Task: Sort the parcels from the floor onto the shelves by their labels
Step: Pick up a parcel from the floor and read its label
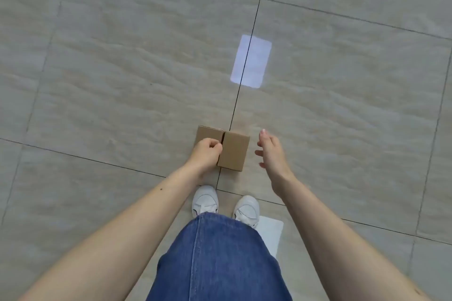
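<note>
While the person stands looking straight down, a small cardboard parcel (223,149) is at about hand height in front of the white shoes (226,204), over a seam in the tiled floor (122,68). Whether it rests on the tiles or is already lifted clear cannot be told from this angle. The left hand (206,150) is curled over the parcel's left half, its fingers (215,146) bent and pinching at the slit between the two top flaps, so it has hold of the box there. The right hand (270,151) is just beside the parcel's right edge, apart from it, with fingers spread and holding nothing.

This looks like the pickup step: one parcel is being taken before it goes to a shelf. No label shows on the upper face, and no shelves are in view. Next, the right hand would likely need to close on the free side so both hands carry the box, which then has to be turned until its label can be read. A pale sheet (271,232) lies on the floor by the right shoe; what it is cannot be made out.
</note>
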Action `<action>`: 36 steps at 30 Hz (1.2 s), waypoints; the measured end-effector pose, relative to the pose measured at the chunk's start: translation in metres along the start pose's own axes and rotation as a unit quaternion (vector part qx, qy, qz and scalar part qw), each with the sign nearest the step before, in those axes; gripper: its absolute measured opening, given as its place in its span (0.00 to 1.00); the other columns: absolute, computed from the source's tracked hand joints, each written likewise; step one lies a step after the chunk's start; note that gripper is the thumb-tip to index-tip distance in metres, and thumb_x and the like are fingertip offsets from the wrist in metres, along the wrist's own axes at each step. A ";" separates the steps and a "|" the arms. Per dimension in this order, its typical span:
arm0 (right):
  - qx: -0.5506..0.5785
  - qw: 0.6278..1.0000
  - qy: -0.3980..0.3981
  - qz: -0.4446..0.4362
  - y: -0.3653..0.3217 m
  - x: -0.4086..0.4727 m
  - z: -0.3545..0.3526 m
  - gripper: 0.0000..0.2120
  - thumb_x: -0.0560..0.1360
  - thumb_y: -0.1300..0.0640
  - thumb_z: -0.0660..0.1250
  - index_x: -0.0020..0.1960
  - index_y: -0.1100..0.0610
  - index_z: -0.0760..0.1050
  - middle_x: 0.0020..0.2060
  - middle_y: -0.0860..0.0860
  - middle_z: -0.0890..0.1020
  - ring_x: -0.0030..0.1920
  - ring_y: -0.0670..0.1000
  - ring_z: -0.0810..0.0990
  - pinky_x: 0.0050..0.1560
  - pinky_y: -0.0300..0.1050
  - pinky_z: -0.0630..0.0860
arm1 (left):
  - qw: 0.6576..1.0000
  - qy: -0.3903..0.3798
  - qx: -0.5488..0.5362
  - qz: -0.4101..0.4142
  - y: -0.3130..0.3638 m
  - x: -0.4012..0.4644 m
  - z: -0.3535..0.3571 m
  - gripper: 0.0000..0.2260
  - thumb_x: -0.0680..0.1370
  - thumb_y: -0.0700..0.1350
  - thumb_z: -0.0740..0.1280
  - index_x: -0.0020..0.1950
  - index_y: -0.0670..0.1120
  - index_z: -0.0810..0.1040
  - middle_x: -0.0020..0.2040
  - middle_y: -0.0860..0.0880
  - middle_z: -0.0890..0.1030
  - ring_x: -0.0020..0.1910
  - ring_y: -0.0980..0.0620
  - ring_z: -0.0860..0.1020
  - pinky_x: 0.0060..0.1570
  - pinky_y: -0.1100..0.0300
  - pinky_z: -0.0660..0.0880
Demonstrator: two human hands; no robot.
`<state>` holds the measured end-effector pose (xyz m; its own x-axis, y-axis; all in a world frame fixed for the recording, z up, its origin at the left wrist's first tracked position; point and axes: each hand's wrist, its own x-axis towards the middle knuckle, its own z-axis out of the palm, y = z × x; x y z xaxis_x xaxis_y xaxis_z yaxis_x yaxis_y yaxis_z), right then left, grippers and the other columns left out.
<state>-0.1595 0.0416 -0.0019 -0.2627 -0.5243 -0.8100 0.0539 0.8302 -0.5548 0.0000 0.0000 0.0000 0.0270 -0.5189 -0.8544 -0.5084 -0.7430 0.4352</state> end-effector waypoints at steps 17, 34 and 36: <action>-0.004 0.992 -0.046 0.117 0.105 0.131 0.036 0.34 0.78 0.32 0.51 0.76 0.51 0.59 0.75 0.51 0.64 0.72 0.55 0.67 0.72 0.59 0.65 | 1.000 0.003 0.022 0.008 -0.072 0.139 0.057 0.20 0.81 0.46 0.62 0.73 0.42 0.69 0.70 0.46 0.73 0.67 0.49 0.71 0.57 0.62 0.64; 0.043 0.988 -0.041 0.140 0.115 0.145 0.022 0.29 0.81 0.36 0.50 0.73 0.51 0.69 0.70 0.48 0.73 0.65 0.50 0.71 0.60 0.47 0.63 | 0.978 -0.026 0.206 0.013 -0.068 0.158 0.080 0.20 0.80 0.47 0.64 0.70 0.41 0.71 0.66 0.39 0.73 0.61 0.42 0.75 0.63 0.49 0.72; 0.048 0.988 -0.037 0.144 0.115 0.147 0.021 0.28 0.80 0.36 0.51 0.74 0.50 0.67 0.72 0.48 0.70 0.66 0.50 0.70 0.62 0.48 0.63 | 0.975 -0.020 0.219 0.026 -0.066 0.159 0.082 0.21 0.80 0.47 0.64 0.71 0.42 0.70 0.68 0.41 0.73 0.63 0.43 0.75 0.64 0.50 0.71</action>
<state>-0.1715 0.0562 -0.1887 -0.1522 -0.2843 -0.9466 0.2079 0.9271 -0.3119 -0.0329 0.0009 -0.1876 -0.0379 -0.5271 -0.8490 -0.8277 -0.4595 0.3222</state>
